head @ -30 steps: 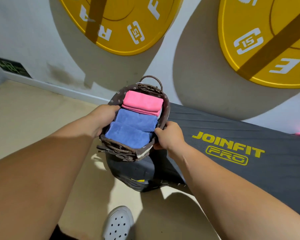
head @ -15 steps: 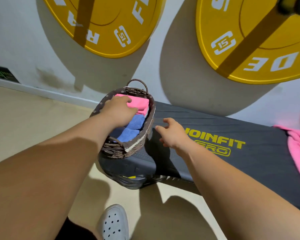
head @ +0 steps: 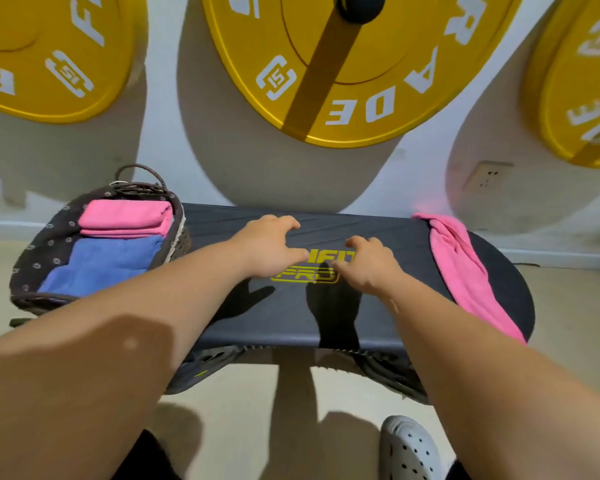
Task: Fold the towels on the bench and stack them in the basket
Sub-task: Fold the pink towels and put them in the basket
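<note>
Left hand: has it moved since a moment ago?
Yes. The left hand was inside the basket on the folded pink towel; now it is out, to the basket's right, over the middle of the bench.

Gym — weight plates [head: 343, 64], bench [head: 291, 317]

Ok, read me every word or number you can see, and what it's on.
"NFI" over "PRO", partly covered: dark grey padded bench.
"RADE" and "15": middle round yellow weight plate.
"15", other letters cut off: left round yellow weight plate.
Letters cut off, unreadable: right round yellow weight plate.
</note>
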